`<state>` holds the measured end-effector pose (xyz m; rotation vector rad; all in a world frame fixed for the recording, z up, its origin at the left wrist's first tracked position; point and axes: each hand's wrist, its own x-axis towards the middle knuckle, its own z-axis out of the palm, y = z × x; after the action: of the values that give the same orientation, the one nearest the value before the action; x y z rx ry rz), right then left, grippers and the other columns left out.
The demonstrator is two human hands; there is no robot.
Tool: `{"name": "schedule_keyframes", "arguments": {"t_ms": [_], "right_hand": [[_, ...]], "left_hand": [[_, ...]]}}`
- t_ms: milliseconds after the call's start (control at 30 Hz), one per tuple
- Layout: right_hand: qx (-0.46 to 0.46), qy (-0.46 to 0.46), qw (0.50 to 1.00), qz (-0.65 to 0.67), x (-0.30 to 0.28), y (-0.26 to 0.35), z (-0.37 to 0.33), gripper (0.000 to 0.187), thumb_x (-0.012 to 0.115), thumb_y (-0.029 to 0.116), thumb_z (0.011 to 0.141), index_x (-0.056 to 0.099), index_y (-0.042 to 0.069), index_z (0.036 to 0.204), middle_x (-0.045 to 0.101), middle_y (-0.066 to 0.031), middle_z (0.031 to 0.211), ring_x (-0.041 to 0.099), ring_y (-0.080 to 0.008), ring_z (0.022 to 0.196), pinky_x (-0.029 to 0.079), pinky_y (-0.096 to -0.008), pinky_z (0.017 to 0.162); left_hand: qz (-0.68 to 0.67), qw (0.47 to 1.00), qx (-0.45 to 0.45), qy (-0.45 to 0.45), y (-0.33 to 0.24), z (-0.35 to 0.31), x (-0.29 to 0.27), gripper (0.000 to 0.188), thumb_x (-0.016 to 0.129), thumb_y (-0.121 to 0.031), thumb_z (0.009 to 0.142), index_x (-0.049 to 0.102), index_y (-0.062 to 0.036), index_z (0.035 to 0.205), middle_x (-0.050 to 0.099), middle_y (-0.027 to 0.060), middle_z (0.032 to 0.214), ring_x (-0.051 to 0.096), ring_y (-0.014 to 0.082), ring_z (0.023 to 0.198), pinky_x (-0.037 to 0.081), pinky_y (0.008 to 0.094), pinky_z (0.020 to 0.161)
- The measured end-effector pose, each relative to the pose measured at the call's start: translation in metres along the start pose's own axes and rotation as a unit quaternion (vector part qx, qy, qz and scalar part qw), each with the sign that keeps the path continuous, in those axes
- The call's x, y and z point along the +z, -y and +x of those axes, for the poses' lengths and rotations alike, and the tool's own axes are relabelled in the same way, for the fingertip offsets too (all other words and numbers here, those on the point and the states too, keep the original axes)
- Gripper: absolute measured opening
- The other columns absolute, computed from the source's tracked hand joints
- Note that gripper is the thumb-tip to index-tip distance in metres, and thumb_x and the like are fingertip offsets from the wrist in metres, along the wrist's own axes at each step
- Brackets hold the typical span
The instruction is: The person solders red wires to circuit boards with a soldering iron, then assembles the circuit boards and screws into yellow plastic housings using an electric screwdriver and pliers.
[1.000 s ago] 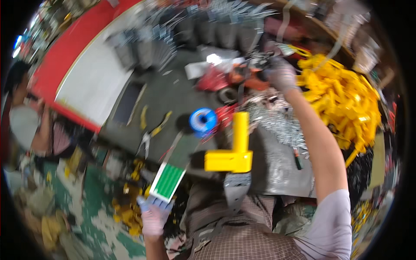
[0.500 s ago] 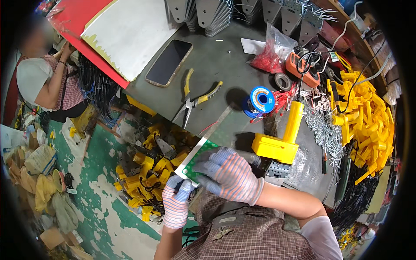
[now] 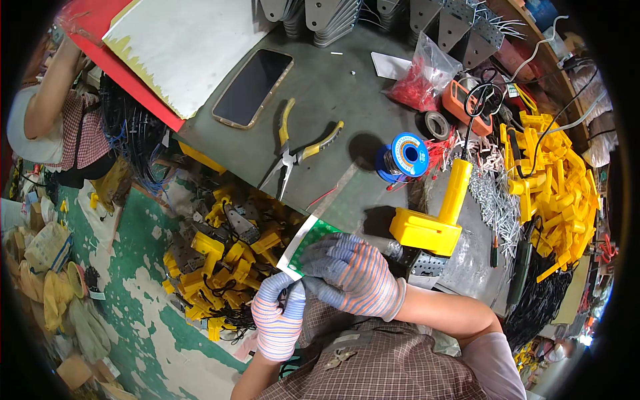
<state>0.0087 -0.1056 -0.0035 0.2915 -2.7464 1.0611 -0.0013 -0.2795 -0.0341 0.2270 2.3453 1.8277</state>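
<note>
A green sheet with a white border and small round marks (image 3: 313, 233) hangs over the near edge of the workbench, slightly curved. My gloved right hand (image 3: 357, 277) lies across it with the fingers curled on its near part. My gloved left hand (image 3: 277, 323) pinches at the sheet's near left corner, thumb and forefinger close together. Whether something small sits between those fingertips is hidden. Just right of my right hand rests a yellow handheld housing with a grip (image 3: 430, 227), on a perforated metal bracket (image 3: 430, 263).
Pliers (image 3: 287, 160), a phone (image 3: 253, 88) and a solder spool (image 3: 408, 155) lie beyond my hands. Screws (image 3: 495, 207) and yellow plastic parts (image 3: 557, 193) are heaped at the right. More yellow housings (image 3: 207, 267) fill the space below left. A co-worker (image 3: 60, 127) is at the far left.
My left hand has come in toward my right, its fingers closing at the sheet's corner. The sheet has tilted a little. The co-worker's arm has risen, and my view has shifted slightly.
</note>
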Motion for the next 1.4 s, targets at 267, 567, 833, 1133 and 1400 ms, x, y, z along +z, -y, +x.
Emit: {"name": "schedule_keyframes", "arguments": {"t_ms": [267,567,833,1133,1400], "right_hand": [[0.013,0.012,1.0,0.016,-0.005,-0.006,0.0,0.021,0.072,0.013,0.073,0.066,0.007,0.092,0.066,-0.0093,0.094,0.065,-0.0299,0.087,0.052,-0.0389,0.075],[0.02,0.015,0.998,-0.056,-0.161,-0.054,-0.018,0.015,0.07,0.019,0.076,0.065,0.01,0.087,0.063,-0.0082,0.105,0.063,-0.0285,0.092,0.05,-0.0396,0.081],[-0.019,0.093,0.986,-0.134,-0.169,-0.088,-0.014,0.018,0.063,0.024,0.076,0.066,0.012,0.088,0.059,-0.0102,0.113,0.052,-0.0321,0.117,0.038,-0.0478,0.104],[-0.054,0.145,0.988,-0.017,-0.201,-0.088,-0.024,0.022,0.061,0.026,0.078,0.071,0.013,0.094,0.06,-0.0092,0.116,0.05,-0.0313,0.121,0.035,-0.0464,0.107],[0.053,-0.022,0.994,0.097,-0.202,-0.049,-0.122,0.021,0.06,0.02,0.085,0.067,0.009,0.101,0.063,-0.008,0.109,0.06,-0.0276,0.099,0.047,-0.0409,0.085]], "left_hand": [[0.033,0.998,0.04,0.024,-0.001,0.003,0.002,0.021,0.071,-0.006,0.084,0.063,-0.0052,0.104,0.064,0.002,0.085,0.054,0.0103,0.069,0.046,0.0256,0.064],[0.176,0.962,0.098,-0.184,0.012,0.008,0.007,0.046,0.055,-0.011,0.089,0.046,0.0023,0.132,0.054,0.0188,0.123,0.055,0.0314,0.109,0.043,0.0398,0.098],[0.216,0.865,0.356,0.28,-0.043,0.074,0.115,0.067,0.076,-0.045,0.074,0.051,-0.0122,0.126,0.053,0.0144,0.125,0.055,0.0326,0.105,0.043,0.0458,0.09],[0.203,0.876,0.348,0.265,-0.073,0.087,0.111,0.063,0.072,-0.059,0.074,0.058,-0.0159,0.118,0.052,0.0098,0.122,0.051,0.0289,0.106,0.041,0.0441,0.092],[0.244,0.783,0.562,0.11,-0.184,0.194,0.252,0.065,0.073,-0.031,0.078,0.049,-0.0072,0.134,0.054,0.0233,0.126,0.052,0.0382,0.118,0.042,0.0439,0.099]]}}
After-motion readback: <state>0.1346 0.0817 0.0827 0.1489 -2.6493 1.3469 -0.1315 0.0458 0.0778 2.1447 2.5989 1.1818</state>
